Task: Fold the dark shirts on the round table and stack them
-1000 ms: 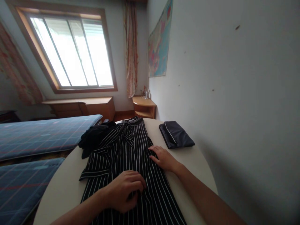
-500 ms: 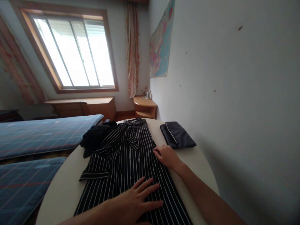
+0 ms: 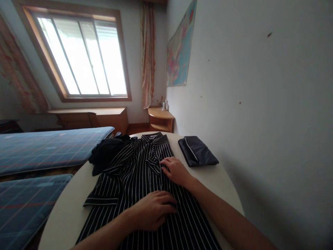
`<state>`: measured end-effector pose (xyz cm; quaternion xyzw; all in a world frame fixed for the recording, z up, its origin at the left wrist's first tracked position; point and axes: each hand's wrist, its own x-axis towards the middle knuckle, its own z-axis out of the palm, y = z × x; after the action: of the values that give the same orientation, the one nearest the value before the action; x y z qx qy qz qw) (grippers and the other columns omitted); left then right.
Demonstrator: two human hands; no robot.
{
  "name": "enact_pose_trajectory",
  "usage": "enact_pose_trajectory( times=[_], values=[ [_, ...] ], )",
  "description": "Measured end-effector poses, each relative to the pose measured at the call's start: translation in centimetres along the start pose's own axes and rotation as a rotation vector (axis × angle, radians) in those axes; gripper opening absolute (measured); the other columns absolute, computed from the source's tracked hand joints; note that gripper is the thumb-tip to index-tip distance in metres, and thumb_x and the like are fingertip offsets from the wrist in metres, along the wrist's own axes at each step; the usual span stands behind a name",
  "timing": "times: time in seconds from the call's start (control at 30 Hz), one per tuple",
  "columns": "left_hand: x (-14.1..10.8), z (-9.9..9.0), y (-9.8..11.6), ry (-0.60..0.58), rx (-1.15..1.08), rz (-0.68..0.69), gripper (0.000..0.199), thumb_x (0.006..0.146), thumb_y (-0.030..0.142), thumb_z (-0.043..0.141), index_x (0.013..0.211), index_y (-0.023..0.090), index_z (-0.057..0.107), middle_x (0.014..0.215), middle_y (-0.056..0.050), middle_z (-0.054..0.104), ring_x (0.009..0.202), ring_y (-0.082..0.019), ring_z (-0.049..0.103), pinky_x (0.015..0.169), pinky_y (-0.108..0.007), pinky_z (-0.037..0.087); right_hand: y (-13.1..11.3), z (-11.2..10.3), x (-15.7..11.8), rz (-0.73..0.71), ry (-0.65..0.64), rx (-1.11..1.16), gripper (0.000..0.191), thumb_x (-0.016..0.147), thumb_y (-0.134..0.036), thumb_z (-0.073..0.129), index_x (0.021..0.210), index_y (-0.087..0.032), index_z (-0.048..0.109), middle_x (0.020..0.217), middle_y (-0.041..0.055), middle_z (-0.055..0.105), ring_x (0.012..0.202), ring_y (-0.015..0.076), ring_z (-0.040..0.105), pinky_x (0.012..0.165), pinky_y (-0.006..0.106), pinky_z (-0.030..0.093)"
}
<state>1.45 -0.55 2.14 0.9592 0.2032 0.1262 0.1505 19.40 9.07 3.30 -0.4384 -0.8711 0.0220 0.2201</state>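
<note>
A black shirt (image 3: 135, 184) with thin white stripes lies spread along the round table, collar at the far end. Its one visible short sleeve extends to the left. My left hand (image 3: 155, 210) rests on the lower front of the shirt, fingers loosely bent and lying on the cloth. Farther up, my right hand (image 3: 177, 171) lies on the shirt's right side near the chest, with its fingers stretched out and the thumb apart. Neither hand grips the fabric. The shirt's right sleeve cannot be seen, and its lower end runs out of view.
The round white table (image 3: 62, 211) carries a crumpled black cloth pile (image 3: 108, 152) at the left and a folded dark garment (image 3: 197, 151) at the right. Blue plaid mattresses (image 3: 52, 149) flank the table's left. A white wall (image 3: 260, 139) borders the right.
My right hand has moved left, from the shirt's edge onto its front. My left hand's fingers have drawn closer together and bent. The collar end has shifted slightly right and lies flatter.
</note>
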Motion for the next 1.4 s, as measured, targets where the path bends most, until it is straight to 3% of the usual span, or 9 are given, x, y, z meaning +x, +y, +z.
enact_pose_trajectory(
  times=[0.23, 0.37, 0.5, 0.7, 0.8, 0.93, 1.03, 1.2, 1.4],
  values=[
    [-0.6, 0.2, -0.7, 0.030, -0.036, 0.118, 0.041, 0.071, 0.010, 0.058, 0.108, 0.025, 0.067, 0.124, -0.002, 0.066, 0.115, -0.022, 0.060, 0.100, -0.034, 0.049, -2.0, 1.6, 5.5, 0.121, -0.112, -0.144, 0.029, 0.090, -0.028, 0.059, 0.116, -0.017, 0.068, 0.116, 0.0114, 0.067, 0.108, 0.0232, 0.061, 0.094, 0.032, 0.046],
    [-0.8, 0.1, -1.0, 0.032, 0.011, 0.097, 0.018, 0.086, 0.015, 0.056, 0.099, 0.024, 0.065, 0.119, -0.001, 0.067, 0.110, -0.019, 0.062, 0.096, -0.030, 0.050, -2.1, 2.6, 6.7, 0.257, -0.205, -0.214, 0.023, 0.087, -0.014, 0.054, 0.101, -0.014, 0.073, 0.106, 0.0152, 0.071, 0.098, 0.0255, 0.068, 0.082, 0.032, 0.050],
    [-0.6, -0.5, -0.5, 0.044, 0.028, 0.085, 0.013, 0.098, 0.020, 0.046, 0.099, 0.022, 0.059, 0.114, -0.002, 0.069, 0.110, -0.017, 0.062, 0.101, -0.030, 0.045, -1.9, 2.4, 7.1, 0.283, -0.178, -0.207, 0.023, 0.091, -0.018, 0.051, 0.100, -0.016, 0.072, 0.106, 0.0139, 0.072, 0.098, 0.0253, 0.068, 0.081, 0.032, 0.049],
    [-0.6, -0.8, 0.0, 0.066, 0.037, 0.070, 0.016, 0.083, 0.013, 0.051, 0.096, 0.022, 0.052, 0.100, -0.003, 0.068, 0.091, -0.018, 0.062, 0.091, -0.032, 0.046, -2.2, 2.1, 7.8, 0.328, 0.005, -0.030, 0.021, 0.094, -0.028, 0.050, 0.104, -0.022, 0.067, 0.109, 0.0059, 0.070, 0.098, 0.0195, 0.066, 0.083, 0.028, 0.047],
    [-0.8, -0.6, -0.3, 0.012, 0.038, 0.031, 0.020, 0.076, 0.016, 0.055, 0.095, 0.022, 0.054, 0.099, -0.003, 0.068, 0.089, -0.019, 0.062, 0.082, -0.031, 0.049, -2.2, 3.2, 7.5, 0.263, -0.038, 0.080, 0.024, 0.094, -0.031, 0.054, 0.113, -0.020, 0.065, 0.112, 0.0067, 0.069, 0.102, 0.0187, 0.064, 0.088, 0.027, 0.046],
    [-0.9, -0.9, -0.4, 0.013, -0.007, 0.005, 0.035, 0.079, 0.027, 0.062, 0.114, 0.024, 0.058, 0.119, -0.004, 0.066, 0.109, -0.024, 0.060, 0.097, -0.038, 0.047, -1.8, 5.0, 6.3, 0.192, 0.006, 0.137, 0.032, 0.098, -0.027, 0.048, 0.126, -0.017, 0.059, 0.124, 0.0101, 0.064, 0.116, 0.0189, 0.058, 0.101, 0.029, 0.041],
    [-0.8, -1.1, -0.2, -0.038, -0.001, -0.018, 0.057, 0.084, 0.038, 0.063, 0.138, 0.027, 0.049, 0.151, -0.008, 0.045, 0.139, -0.034, 0.039, 0.114, -0.053, 0.032, -1.2, 6.0, 5.3, 0.147, 0.055, 0.135, 0.038, 0.100, -0.028, 0.044, 0.134, -0.014, 0.054, 0.135, 0.0115, 0.059, 0.127, 0.0198, 0.051, 0.110, 0.032, 0.034],
    [-0.6, -0.4, 0.3, -0.152, -0.063, -0.044, 0.070, 0.089, 0.051, 0.058, 0.152, 0.034, 0.034, 0.163, -0.008, 0.022, 0.147, -0.040, 0.022, 0.116, -0.066, 0.019, 0.3, 5.8, 4.4, 0.112, -0.016, 0.195, 0.038, 0.103, -0.033, 0.039, 0.130, -0.016, 0.058, 0.135, 0.0100, 0.061, 0.129, 0.0190, 0.051, 0.112, 0.033, 0.033],
    [-0.3, -0.4, 1.2, -0.140, -0.112, -0.014, 0.061, 0.090, 0.049, 0.058, 0.147, 0.035, 0.042, 0.161, -0.006, 0.029, 0.147, -0.040, 0.025, 0.114, -0.065, 0.025, 3.3, 3.2, 5.3, 0.415, 0.117, 0.045, 0.032, 0.098, -0.025, 0.042, 0.121, -0.016, 0.062, 0.124, 0.0119, 0.064, 0.118, 0.0214, 0.056, 0.103, 0.032, 0.039]
  ],
)
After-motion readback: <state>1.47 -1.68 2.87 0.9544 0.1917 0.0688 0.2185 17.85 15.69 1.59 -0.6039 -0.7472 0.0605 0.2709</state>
